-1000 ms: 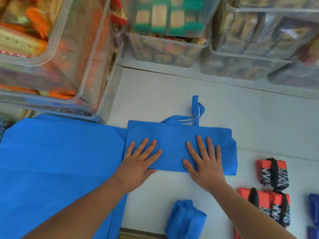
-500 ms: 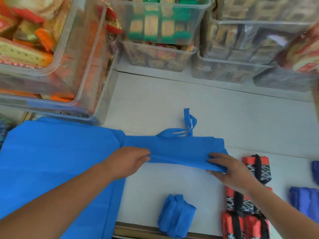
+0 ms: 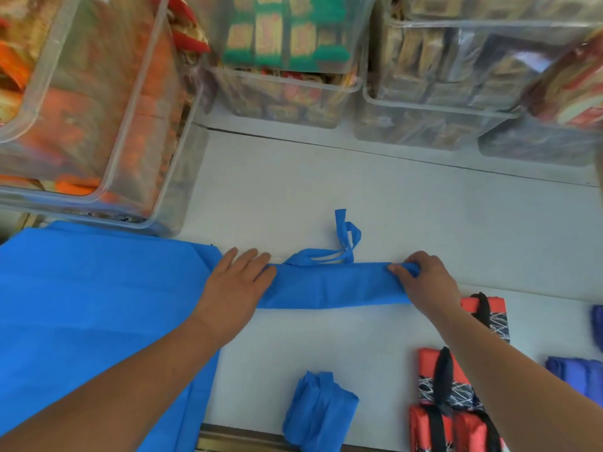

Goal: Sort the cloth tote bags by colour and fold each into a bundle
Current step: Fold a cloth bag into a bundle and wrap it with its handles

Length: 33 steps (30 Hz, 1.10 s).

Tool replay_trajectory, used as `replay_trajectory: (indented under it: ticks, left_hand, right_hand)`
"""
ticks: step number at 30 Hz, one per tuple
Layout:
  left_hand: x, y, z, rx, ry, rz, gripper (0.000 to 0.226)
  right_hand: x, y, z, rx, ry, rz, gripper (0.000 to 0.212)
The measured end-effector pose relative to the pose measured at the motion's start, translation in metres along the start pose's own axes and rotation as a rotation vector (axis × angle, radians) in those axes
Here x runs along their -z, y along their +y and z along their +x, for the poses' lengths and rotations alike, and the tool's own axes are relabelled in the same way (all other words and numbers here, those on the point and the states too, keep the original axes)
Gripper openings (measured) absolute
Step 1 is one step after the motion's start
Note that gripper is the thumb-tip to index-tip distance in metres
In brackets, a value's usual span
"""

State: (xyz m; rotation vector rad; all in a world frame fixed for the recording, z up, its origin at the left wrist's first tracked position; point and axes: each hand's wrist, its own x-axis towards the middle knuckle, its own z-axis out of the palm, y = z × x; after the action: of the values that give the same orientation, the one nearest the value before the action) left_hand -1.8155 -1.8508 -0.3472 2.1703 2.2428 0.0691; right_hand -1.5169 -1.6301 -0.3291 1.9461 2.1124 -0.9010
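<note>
A blue tote bag (image 3: 329,285) lies folded into a narrow strip across the middle of the white table (image 3: 408,207), its handles (image 3: 342,243) sticking out on the far side. My left hand (image 3: 235,282) presses flat on the strip's left end. My right hand (image 3: 424,282) pinches the strip's right end between thumb and fingers. A finished blue bundle (image 3: 318,409) sits near the table's front edge. Flat blue bags (image 3: 91,305) are spread at the left.
Red patterned bundles with black straps (image 3: 447,386) (image 3: 489,311) lie at the right, darker blue bundles (image 3: 577,373) beyond them. Clear plastic bins (image 3: 98,109) (image 3: 293,76) (image 3: 456,86) full of packed goods line the far side and left.
The bag went from a wide rectangle under both flat palms to a narrow strip folded away from me. My right hand now grips its right end; my left rests on the left end.
</note>
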Motion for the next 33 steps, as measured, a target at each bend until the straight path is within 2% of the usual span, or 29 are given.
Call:
replay_trajectory:
  ticks: [2, 4, 8, 9, 13, 15, 21, 25, 29, 31, 33]
  left_hand:
    - [-0.007, 0.008, -0.012, -0.021, -0.138, -0.026, 0.044]
    - [-0.009, 0.014, -0.021, 0.061, -0.29, -0.072, 0.056]
    - [-0.019, 0.014, -0.029, 0.086, -0.392, -0.09, 0.064]
    - [-0.021, 0.013, -0.029, 0.084, -0.404, -0.092, 0.065]
    - [-0.023, 0.011, -0.026, 0.077, -0.444, -0.121, 0.069]
    - [-0.023, 0.01, -0.025, 0.078, -0.448, -0.151, 0.069]
    - [-0.022, 0.002, -0.024, 0.066, -0.402, -0.34, 0.06]
    - [-0.027, -0.003, -0.025, 0.098, -0.284, -0.479, 0.056]
    - [-0.027, 0.005, -0.026, 0.194, -0.074, -0.384, 0.055]
    - [-0.023, 0.008, -0.025, 0.224, -0.034, -0.339, 0.06]
    - [-0.022, 0.007, -0.02, 0.228, -0.03, -0.304, 0.062]
  right_hand:
    - [-0.008, -0.004, 0.0, -0.015, 0.015, -0.003, 0.032]
    - [-0.015, -0.007, -0.003, 0.01, 0.082, -0.037, 0.035]
    - [-0.039, -0.022, -0.019, 0.328, 0.397, -0.351, 0.043]
    - [-0.047, -0.029, -0.026, 0.367, 0.409, -0.387, 0.046]
    - [-0.078, -0.037, -0.04, 0.311, 0.237, -0.515, 0.078]
    - [-0.083, -0.033, -0.033, 0.301, 0.203, -0.539, 0.084]
    - [-0.093, -0.031, -0.026, 0.294, 0.238, -0.502, 0.083]
    - [-0.096, -0.029, -0.023, 0.294, 0.258, -0.485, 0.082]
    - [-0.096, -0.028, -0.022, 0.309, 0.235, -0.477, 0.086]
    - [-0.093, -0.028, -0.023, 0.317, 0.229, -0.45, 0.089]
    - [-0.084, -0.036, -0.028, 0.314, 0.305, -0.407, 0.09]
